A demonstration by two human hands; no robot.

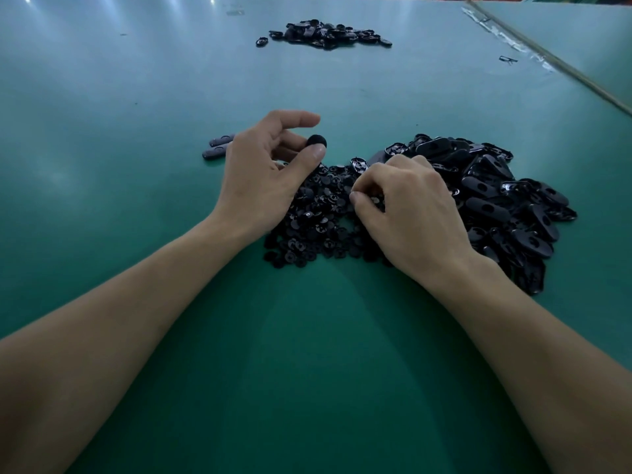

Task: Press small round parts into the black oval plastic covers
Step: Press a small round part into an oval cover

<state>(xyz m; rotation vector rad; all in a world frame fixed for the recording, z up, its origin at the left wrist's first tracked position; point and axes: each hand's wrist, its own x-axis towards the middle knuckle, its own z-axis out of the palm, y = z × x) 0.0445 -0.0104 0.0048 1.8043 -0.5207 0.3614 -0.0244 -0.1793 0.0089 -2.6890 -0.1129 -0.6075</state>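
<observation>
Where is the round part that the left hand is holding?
In the head view the round part is pinched by thumb and fingers of the left hand, over the far edge of the round-parts heap, left of the oval cover pile.

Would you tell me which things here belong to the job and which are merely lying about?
Job: left hand pinching round part; right hand in round-parts pile; oval covers pile; two covers beyond left hand; far pile.
Lying about: tape strip; black scrap.
</observation>
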